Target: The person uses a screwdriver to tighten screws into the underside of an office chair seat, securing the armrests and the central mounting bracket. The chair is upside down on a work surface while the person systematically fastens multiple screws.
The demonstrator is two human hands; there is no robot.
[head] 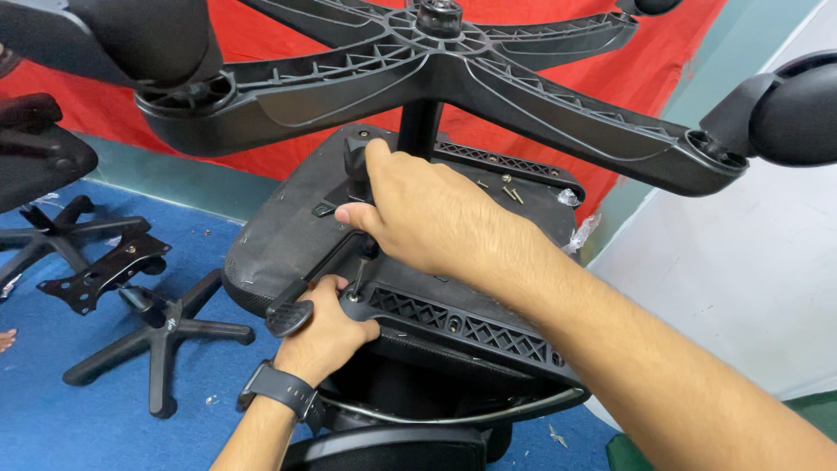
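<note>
Under star base [436,61] | left hand [324,331] grip closed on lever [301,301] | right hand [427,218] clasps knob [356,161] (upturned seat [279,227])

Chair assembly workshop, spare star bases [157,336] on blue floor [70,419]

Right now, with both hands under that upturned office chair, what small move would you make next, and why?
Probably seat the tip squarely and keep turning. The right hand grips what looks like a screwdriver handle, its shaft meeting a screw in the black mechanism plate. The left hand steadies that plate by the lever. Loose screws still lie on the seat underside.
</note>
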